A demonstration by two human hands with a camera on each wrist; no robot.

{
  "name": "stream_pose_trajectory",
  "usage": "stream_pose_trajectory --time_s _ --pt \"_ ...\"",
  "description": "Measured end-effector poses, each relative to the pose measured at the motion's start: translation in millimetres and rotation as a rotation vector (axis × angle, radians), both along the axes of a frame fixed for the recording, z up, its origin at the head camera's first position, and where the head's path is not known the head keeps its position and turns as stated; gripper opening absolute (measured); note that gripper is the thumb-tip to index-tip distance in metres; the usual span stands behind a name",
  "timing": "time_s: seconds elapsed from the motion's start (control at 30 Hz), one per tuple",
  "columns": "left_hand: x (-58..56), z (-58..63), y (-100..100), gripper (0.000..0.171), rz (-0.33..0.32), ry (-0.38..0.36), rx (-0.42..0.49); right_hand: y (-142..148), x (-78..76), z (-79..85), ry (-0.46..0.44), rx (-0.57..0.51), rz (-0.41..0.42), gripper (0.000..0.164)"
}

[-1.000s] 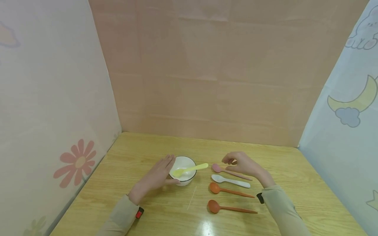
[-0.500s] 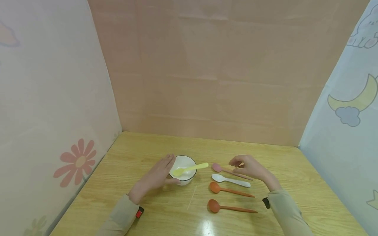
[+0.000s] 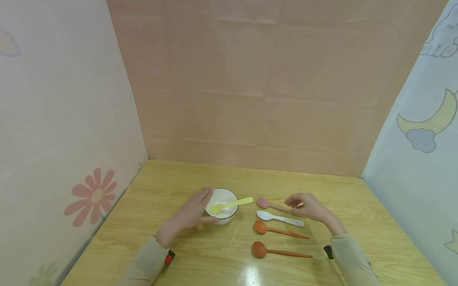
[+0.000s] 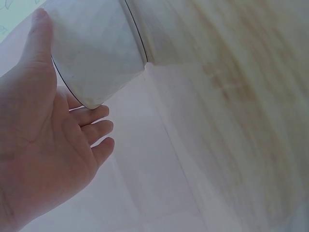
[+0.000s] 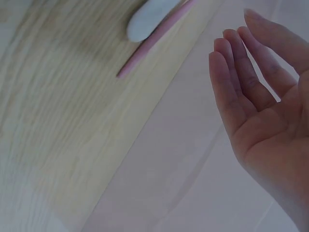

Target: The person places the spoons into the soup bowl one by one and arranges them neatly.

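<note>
Near to far. Nearest on the table [image 3: 200, 258]: 1 rust-red spoon [image 3: 259, 249], 1 orange spoon [image 3: 261, 227] and 1 white spoon [image 3: 266, 216], flat, in a row. Farther back, to the left: bowl [image 3: 223, 221], upright on the table, embraced at the left by the left grip [image 3: 191, 208], with thumb along the near side and fingers at the far rim. Probably light, rigid, smooth, perhaps brittle; best cupped by the wall. Inside, yellow spoon [image 3: 236, 203], with handle jutting over the right rim: likely light, easily tipped; best pinched there. Farthest: pink spoon [image 3: 265, 204], flat on the table, handle partly behind the right grip [image 3: 309, 205], loosely bent and holding nothing. Presumably light, stiff; best pinched at mid-handle. Appearance: bowl round, white, faintly dimpled outside, dark-lined at the rim; yellow spoon pale and broad-handled; pink spoon dusky, oval-headed, slim-handled.
</note>
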State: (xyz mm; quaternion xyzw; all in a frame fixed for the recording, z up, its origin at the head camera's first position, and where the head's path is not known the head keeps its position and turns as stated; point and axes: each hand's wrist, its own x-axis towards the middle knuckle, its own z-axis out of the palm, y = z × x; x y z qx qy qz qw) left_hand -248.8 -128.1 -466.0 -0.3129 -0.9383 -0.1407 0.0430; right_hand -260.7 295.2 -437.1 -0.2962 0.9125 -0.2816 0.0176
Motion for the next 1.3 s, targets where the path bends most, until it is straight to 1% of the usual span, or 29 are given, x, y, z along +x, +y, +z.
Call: stream_pose_trajectory --time_s 0.23,0.37,0.53,0.67,0.8,1.1,1.3 --pt "-0.1 0.2 0 0.096 -0.008 -0.002 0.008 12 1.8 -6.5 -0.028 -0.001 -0.003 0.024" --pt "0.7 0.9 0 0.097 -0.004 0.001 0.009 15 3.5 -9.5 -0.050 0.001 -0.018 0.023" --pt "1.3 0.0 -1 0.098 0.003 0.004 0.004 16 4.4 -10.8 -0.057 -0.009 -0.015 0.023" --pt "1.3 0.2 -1 0.099 0.004 -0.011 0.008 18 2.8 -12.4 -0.061 -0.011 -0.017 0.023" --pt "0.6 0.0 -1 0.098 0.003 -0.010 0.000 20 0.8 -14.2 -0.069 -0.007 -0.016 0.025" --pt "0.7 0.2 -1 0.097 0.003 -0.011 0.012 21 -1.2 -16.7 -0.137 -0.010 -0.024 0.028" --pt "1.4 0.7 -2 0.097 0.003 -0.014 0.019 22 -4.1 -19.7 -0.155 -0.018 -0.031 0.027"
